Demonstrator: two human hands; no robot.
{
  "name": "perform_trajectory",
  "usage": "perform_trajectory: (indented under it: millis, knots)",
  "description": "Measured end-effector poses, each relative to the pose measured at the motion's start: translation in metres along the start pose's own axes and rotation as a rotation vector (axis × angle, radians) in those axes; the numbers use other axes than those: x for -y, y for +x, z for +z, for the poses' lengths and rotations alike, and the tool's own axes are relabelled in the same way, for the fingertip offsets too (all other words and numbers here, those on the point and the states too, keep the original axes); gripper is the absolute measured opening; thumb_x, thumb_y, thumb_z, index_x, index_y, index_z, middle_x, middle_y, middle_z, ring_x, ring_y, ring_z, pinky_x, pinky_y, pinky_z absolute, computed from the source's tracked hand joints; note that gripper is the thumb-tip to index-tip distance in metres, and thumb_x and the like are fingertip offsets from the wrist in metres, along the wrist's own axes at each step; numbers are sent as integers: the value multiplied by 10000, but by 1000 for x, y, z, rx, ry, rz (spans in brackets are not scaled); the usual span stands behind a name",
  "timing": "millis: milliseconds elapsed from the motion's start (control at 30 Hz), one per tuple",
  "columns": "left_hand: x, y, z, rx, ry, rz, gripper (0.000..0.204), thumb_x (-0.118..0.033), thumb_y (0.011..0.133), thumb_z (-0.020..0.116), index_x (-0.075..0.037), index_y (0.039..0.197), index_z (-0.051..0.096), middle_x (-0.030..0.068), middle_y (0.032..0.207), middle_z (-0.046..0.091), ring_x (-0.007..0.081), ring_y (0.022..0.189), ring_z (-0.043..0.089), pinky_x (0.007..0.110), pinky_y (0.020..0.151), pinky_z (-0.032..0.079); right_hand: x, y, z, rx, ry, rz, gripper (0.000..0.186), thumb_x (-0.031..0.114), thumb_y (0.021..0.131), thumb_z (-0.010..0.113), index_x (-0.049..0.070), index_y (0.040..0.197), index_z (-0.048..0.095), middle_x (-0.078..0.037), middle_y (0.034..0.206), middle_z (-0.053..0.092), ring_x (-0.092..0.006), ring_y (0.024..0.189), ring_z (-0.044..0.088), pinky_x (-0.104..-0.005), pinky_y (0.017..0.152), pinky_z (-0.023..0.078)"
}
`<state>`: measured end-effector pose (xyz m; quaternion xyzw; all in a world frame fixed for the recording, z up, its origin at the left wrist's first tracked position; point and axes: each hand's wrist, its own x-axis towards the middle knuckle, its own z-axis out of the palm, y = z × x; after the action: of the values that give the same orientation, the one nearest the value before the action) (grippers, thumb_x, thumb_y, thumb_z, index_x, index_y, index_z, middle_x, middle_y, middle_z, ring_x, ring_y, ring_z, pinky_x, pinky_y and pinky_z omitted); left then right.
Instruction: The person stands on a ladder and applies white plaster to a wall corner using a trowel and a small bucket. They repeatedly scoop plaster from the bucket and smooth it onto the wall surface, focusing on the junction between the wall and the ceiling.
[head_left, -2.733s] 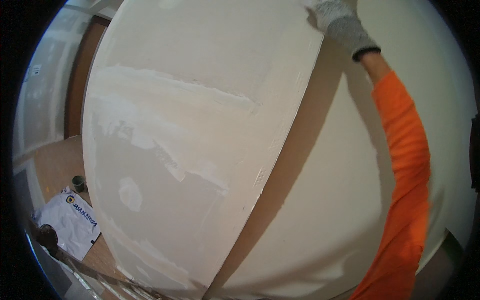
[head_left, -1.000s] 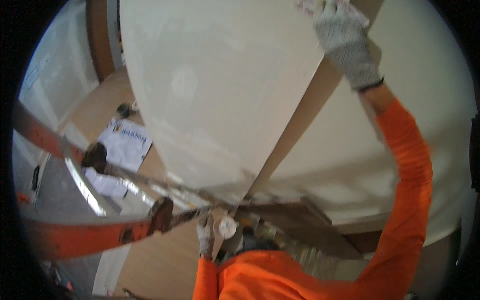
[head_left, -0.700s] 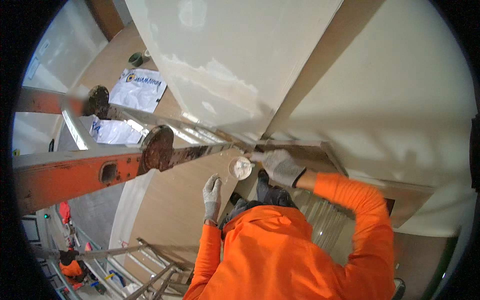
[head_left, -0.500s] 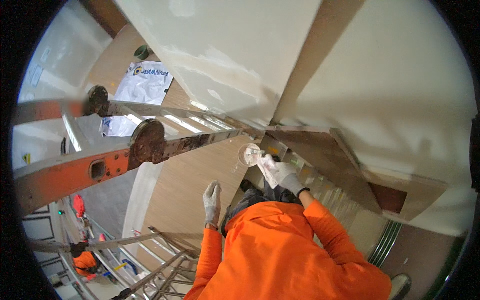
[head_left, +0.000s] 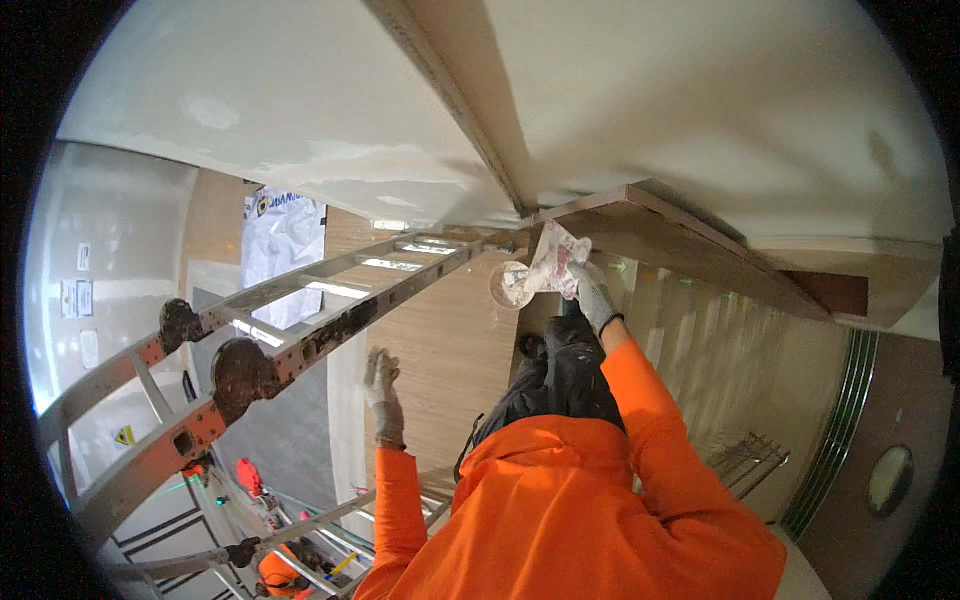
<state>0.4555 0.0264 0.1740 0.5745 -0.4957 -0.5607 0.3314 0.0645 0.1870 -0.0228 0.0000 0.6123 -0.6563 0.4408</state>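
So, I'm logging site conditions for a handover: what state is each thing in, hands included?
Left hand: gloved, open, nothing visible in it.
Right hand: gloved, closed in a grip.
Pale piece: gripped in that hand, pink-marked; material unclear.
Round tub: open, white paste inside.
Ladder: unfolded, stained dark in places.
White printed sheet: spread out, creased.
Pale wall: whiter patches showing.

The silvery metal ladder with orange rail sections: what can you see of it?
The ladder slants upward from the picture's lower left, its far end near the off-white wall. Light rungs join two rails, the nearer blotched dark. A round, dark brown disc sits on each rail beside the orange. The grey-gloved left hand appears clear of it; what the far end rests on is unclear.
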Motion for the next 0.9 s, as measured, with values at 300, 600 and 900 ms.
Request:
perform_trajectory:
  millis: [300,600,900]
  knots:
    - [-25,41,-8,-58,168,18,639,-350,984,602,-10,1484,396,124,1376,568,245,1133,613,362,943,472,-49,89,30,-2,56,-116,419,313,953,610,15,1247,585,-66,1134,632,-180,1013,587,-339,893,469]
    - [-54,26,0,-134,271,57,616,-504,1007,524,-31,1396,462,114,1353,544,272,1161,585,436,981,440,-99,155,96,-279,-529,-274,404,223,960,565,34,1318,570,-198,1257,600,-336,1050,624,-405,897,485]
    - [-45,65,8,-98,368,-36,639,-605,1008,419,-77,1356,506,103,1247,612,227,1121,601,406,969,431,-75,264,106,83,-982,-82,597,297,997,433,72,1538,320,-189,1541,394,-383,1284,510,-461,1042,412]
